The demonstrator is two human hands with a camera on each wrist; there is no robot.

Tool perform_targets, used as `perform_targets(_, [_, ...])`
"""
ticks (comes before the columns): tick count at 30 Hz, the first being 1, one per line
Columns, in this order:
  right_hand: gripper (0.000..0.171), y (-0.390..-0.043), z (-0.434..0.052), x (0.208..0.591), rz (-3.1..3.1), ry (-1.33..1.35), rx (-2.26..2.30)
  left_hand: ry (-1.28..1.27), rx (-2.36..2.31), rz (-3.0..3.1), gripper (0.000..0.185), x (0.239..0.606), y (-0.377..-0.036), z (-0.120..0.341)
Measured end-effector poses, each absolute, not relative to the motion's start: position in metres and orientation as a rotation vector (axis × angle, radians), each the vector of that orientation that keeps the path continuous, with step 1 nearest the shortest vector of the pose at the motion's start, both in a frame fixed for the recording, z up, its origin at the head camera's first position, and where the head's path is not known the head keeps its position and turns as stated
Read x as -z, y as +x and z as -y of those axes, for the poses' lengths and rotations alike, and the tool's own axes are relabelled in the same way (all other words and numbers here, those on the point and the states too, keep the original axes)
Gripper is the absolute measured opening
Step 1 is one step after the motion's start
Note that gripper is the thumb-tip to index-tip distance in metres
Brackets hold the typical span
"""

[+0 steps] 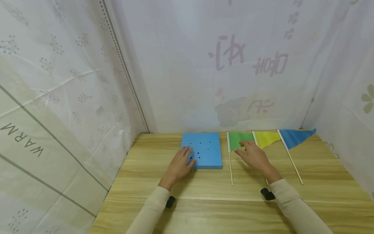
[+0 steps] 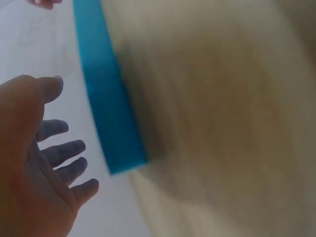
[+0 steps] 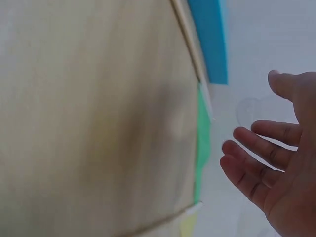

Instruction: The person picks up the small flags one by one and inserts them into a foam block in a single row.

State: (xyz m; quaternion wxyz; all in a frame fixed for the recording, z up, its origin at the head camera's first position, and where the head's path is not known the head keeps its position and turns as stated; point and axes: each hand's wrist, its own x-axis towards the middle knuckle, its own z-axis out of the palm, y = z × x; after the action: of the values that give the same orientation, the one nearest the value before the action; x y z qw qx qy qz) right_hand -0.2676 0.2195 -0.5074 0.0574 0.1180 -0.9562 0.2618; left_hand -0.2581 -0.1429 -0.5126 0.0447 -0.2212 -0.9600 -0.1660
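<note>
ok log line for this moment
left hand open on blue foam block | right hand open over green flag

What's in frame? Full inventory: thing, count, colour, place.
foam block: 1, blue, small dark holes in its top, flat on the table at centre back
green flag: 1, on a thin stick, lying just right of the block
yellow flag: 1, on a stick, lying right of the green one
blue flag: 1, on a stick, lying furthest right
table: 1, light wood
curtains: white, patterned, hung on three sides
left hand: 1, fingers spread over the block's near-left corner
right hand: 1, fingers relaxed over the green flag
</note>
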Motion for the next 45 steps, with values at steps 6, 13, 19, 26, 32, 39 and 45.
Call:
perform_targets(6, [0.037, -0.269, -0.205, 0.523, 2.906, 0.347, -0.845, -0.717, 0.452, 2.949, 0.061, 0.521, -0.255, 0.138])
perform_targets(13, [0.039, -0.269, -0.192, 0.539, 3.006, 0.275, -0.805, -0.745, 0.384, 2.979, 0.055, 0.522, -0.251, 0.136])
perform_targets(19, [0.039, -0.269, -0.178, 0.536, 3.069, 0.234, -0.78, -0.75, 0.329, 3.004, 0.057, 0.523, -0.251, 0.139])
perform_targets(26, [0.052, -0.273, -0.179, 0.529, 3.088, 0.216, -0.893, -0.755, 0.349, 3.025, 0.057, 0.522, -0.253, 0.138])
perform_targets(32, [0.053, -0.273, -0.187, 0.526, 3.09, 0.215, -1.026, -0.763, 0.363, 3.06, 0.059, 0.524, -0.256, 0.136])
perform_targets(39, [0.047, -0.275, -0.19, 0.526, 3.096, 0.178, -1.134, -0.774, 0.42, 3.068, 0.058, 0.524, -0.255, 0.135])
perform_targets(45, [0.035, -0.274, -0.189, 0.524, 3.07, 0.131, -1.26, -0.766, 0.441, 3.071, 0.058, 0.522, -0.254, 0.136])
